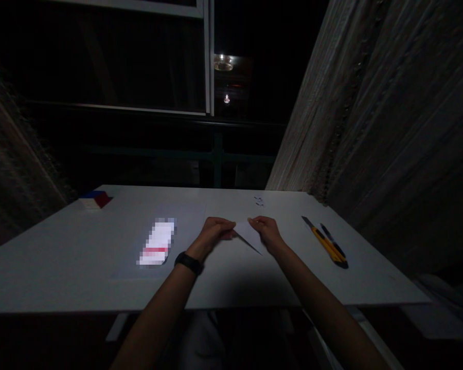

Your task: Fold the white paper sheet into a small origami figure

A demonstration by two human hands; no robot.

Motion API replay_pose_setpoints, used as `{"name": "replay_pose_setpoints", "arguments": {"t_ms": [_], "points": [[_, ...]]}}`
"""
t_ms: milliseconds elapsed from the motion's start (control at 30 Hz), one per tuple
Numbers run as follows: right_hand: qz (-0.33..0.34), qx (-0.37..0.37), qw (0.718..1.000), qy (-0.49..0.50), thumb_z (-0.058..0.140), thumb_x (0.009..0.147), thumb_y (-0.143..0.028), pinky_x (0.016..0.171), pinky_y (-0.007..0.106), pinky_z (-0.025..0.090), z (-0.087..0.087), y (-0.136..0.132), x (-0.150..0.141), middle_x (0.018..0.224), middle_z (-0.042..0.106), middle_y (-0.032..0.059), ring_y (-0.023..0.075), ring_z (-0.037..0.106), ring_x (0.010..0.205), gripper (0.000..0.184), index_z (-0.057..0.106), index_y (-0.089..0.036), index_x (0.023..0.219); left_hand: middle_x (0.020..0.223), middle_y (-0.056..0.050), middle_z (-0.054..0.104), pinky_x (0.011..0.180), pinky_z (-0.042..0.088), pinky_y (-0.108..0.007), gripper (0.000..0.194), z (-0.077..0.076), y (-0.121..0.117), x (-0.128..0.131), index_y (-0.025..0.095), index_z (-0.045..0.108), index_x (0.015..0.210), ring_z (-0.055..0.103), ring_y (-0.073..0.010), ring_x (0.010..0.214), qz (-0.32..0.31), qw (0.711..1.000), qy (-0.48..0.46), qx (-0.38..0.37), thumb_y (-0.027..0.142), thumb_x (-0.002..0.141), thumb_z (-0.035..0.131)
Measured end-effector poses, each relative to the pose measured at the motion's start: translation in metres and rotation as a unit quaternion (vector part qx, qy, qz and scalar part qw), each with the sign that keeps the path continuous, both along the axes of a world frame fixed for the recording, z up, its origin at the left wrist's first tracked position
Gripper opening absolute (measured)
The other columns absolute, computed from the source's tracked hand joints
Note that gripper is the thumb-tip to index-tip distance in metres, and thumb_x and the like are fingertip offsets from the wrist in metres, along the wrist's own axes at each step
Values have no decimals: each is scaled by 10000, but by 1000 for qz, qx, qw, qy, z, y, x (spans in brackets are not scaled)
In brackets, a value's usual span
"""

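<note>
Between my two hands is a small piece of white paper (250,235), raised over the table and angled so that one corner points down toward me. My left hand (215,231), with a dark band on its wrist, pinches the paper's left side. On the other side my right hand (267,232) grips the paper near its top right between thumb and fingers. To the left of my left hand lies a phone (158,242) with a bright, pixelated screen. A yellow utility knife (327,244) rests to the right of my right hand, its blade end pointing away.
Beside the knife lies a dark pen (333,240). A red, white and blue cube (95,199) sits at the table's (81,288) far left. Small dark marks (259,201) show near the back. Curtains (304,118) hang at both sides, with a dark window behind.
</note>
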State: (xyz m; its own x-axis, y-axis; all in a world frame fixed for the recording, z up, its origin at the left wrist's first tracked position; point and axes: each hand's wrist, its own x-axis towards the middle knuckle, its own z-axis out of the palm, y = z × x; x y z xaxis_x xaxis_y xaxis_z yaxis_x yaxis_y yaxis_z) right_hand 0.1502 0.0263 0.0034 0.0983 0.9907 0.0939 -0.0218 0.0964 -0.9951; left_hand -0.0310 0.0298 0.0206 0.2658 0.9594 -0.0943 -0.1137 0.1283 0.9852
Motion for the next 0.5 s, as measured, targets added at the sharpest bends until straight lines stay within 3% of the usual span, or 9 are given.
{"name": "replay_pose_setpoints", "arguments": {"t_ms": [167,267,500], "points": [[91,34,987,-126,727,513,-420,453,233,285,3,-3,3,464,522,-25,91,419,449,305,606,-143,551,469,2,544,456,342,-216,219,2,-7,1,96,667,590,447,-83,458,-77,989,107,60,307,566,721],[96,57,982,-150,697,557,-421,472,235,288,4,-5,-1,483,522,-25,89,413,472,291,610,-143,560,376,49,426,405,258,-211,239,3,-9,2,103,635,514,328,-52,389,-89,982,154,66,321,569,716],[69,-5,994,-84,723,489,-450,443,237,233,8,-2,7,409,449,-52,72,351,413,344,569,-144,506,612,-80,651,574,461,-264,207,0,-7,3,73,670,632,602,-157,586,-117,991,66,-5,254,549,727]]}}
